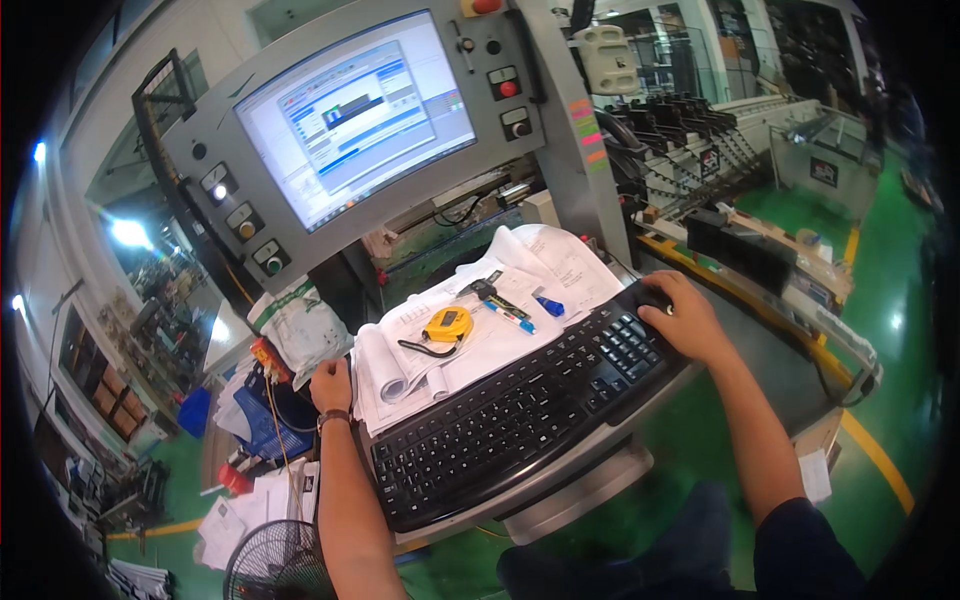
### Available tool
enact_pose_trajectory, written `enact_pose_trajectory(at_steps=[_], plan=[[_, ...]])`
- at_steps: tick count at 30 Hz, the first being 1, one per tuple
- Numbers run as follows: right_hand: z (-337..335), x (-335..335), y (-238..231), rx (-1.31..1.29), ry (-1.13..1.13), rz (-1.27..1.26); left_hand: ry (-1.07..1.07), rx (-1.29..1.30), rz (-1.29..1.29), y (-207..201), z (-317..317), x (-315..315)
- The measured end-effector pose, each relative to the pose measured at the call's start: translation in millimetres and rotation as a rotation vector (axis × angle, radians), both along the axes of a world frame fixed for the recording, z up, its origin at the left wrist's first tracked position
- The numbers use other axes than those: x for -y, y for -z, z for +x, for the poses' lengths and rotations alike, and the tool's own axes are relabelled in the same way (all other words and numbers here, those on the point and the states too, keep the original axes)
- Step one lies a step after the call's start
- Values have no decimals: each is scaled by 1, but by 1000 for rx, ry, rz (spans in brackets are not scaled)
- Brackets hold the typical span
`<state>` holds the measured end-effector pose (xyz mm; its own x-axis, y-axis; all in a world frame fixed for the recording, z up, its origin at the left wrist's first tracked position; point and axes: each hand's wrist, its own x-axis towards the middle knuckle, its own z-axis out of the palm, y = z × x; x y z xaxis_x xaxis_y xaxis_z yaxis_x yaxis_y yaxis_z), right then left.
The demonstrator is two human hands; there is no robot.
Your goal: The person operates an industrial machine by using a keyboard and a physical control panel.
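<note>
- Right hand (pixel 685 318): fingers curled down over a dark mouse (pixel 652 296), palm covering most of it, so only its far edge showed. Closed loosely around it, resting rather than lifting.
- Mouse sat on the right end of the counter (pixel 600 478), just beside the number pad of the black keyboard (pixel 520 410).
- Left hand (pixel 331 385): fingers folded over the left edge of the counter, touching the rolled edge of the paper sheets (pixel 400 365). Whether it pinched the paper or only gripped the edge, couldn't tell. Dark band on that wrist.
- Keyboard lay diagonally between the two hands, untouched.
- Behind the keyboard, on the spread paper sheets: yellow tape measure (pixel 447 325) with a black loop, blue-and-white marker (pixel 510 317), blue cap (pixel 549 305), and a small dark tool near the marker, too small to identify.
- Above the papers: grey control panel with a lit monitor (pixel 355 115) showing a software window, round buttons and knobs on both sides of it.
- Left of the counter, lower down: white bag (pixel 300 325), blue crate (pixel 262 420), loose papers on the green floor (pixel 900 300), and a fan (pixel 280 560) at the bottom edge.
- Right: machine frame and yellow floor lines.
</note>
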<state>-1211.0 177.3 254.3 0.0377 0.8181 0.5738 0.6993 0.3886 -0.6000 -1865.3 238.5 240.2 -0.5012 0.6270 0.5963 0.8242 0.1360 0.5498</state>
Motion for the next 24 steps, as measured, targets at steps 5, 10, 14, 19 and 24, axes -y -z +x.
enact_pose_trajectory(at_steps=[5,10,14,19,24], plan=[[-3,0,-4,-24,-3,-55,10,-17,23,5,-13,-7],[-1,2,-3,-36,-11,-61,35,10,14,5,-8,-10],[-3,4,-6,-39,-20,-65,30,2,32,7,-14,-8],[-1,3,-3,-25,-16,-60,44,-4,19,5,-10,-7],[-3,2,-4,-30,-18,-63,26,-15,15,3,-10,-4]])
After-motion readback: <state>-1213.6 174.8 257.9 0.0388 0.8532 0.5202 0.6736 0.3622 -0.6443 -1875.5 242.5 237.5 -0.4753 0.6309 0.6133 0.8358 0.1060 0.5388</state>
